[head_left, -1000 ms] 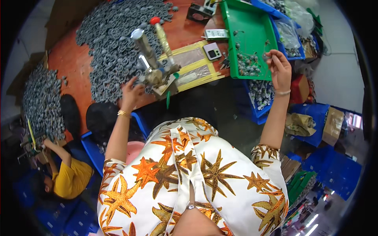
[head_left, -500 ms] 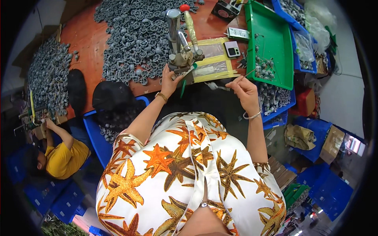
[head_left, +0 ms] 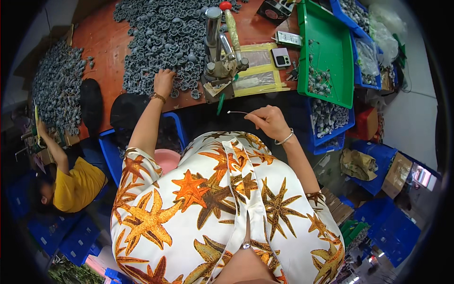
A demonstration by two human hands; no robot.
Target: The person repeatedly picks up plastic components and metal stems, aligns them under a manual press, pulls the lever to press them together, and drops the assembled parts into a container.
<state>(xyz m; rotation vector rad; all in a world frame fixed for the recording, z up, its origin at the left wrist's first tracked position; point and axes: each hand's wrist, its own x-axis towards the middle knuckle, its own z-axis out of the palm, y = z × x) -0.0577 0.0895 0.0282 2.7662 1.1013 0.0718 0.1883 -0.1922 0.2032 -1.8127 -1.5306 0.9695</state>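
Note:
My left hand (head_left: 164,83) reaches to the front edge of a spread of small grey round plastic parts (head_left: 161,45) on the red table. Its fingers curl down among them; the fingertips are hidden, so what they grip cannot be made out. My right hand (head_left: 269,119) is raised in front of the table's edge, pinching a thin pale wire (head_left: 238,112) with a small white tip pointing left. Between my hands stands a metal hand press (head_left: 221,66) with a red-knobbed lever, mounted at the table's edge. No hand touches it.
A green tray (head_left: 302,71) holding wired grey parts stands right, beside blue bins (head_left: 357,116). A phone (head_left: 281,57) and keys (head_left: 293,71) lie near yellow-taped sheets (head_left: 257,85). A blue bin (head_left: 106,156) sits below left. At far left, a co-worker in yellow (head_left: 80,184) works.
My left hand has left the press and moved left to the grey parts. My right hand has come left and nearer me, with the wire now pointing left.

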